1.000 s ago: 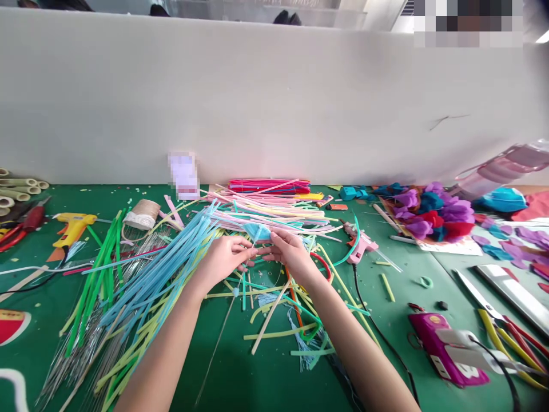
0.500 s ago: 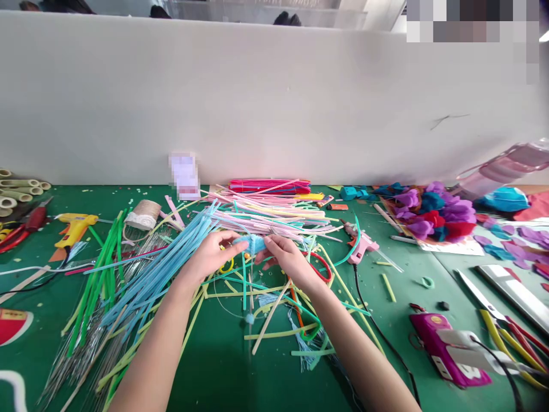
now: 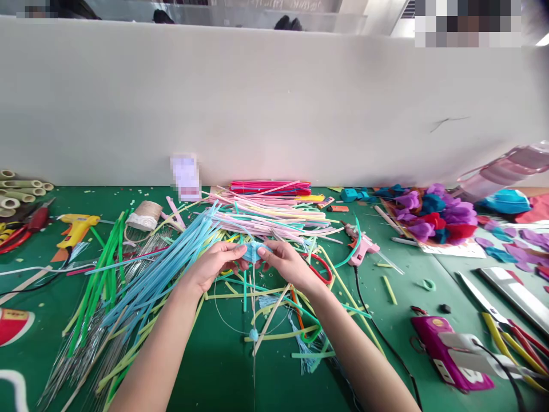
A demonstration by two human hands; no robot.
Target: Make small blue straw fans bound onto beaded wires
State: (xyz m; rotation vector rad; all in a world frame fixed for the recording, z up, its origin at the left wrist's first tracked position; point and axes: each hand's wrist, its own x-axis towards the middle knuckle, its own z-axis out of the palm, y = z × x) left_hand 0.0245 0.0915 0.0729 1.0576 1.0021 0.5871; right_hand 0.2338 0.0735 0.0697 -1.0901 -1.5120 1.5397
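Note:
Between my two hands is a small light-blue fuzzy piece (image 3: 253, 252) that looks bent from pipe cleaners. My left hand (image 3: 221, 260) pinches its left side, thumb on top. On its right side, my right hand (image 3: 281, 260) grips it the same way. A thin wire hangs down from the piece, with a small blue ball (image 3: 253, 335) on it and a thin loop of wire around. Just left of my left hand lies a bundle of blue pipe cleaners (image 3: 167, 269). Beyond my hands are pale pink pipe cleaners (image 3: 274, 217).
A yellow glue gun (image 3: 76, 229), green pipe cleaners (image 3: 109, 263) and a twine spool (image 3: 144, 216) lie left. To the right are a pink glue gun (image 3: 363, 249) with its cord, a magenta power bank (image 3: 450, 352), scissors (image 3: 482, 297) and felt petals (image 3: 441, 212). A white partition (image 3: 274, 103) stands behind.
Both hands have come down slightly and the blue piece has tilted, showing a flatter, wider face. The blue ball hangs a little lower and farther right.

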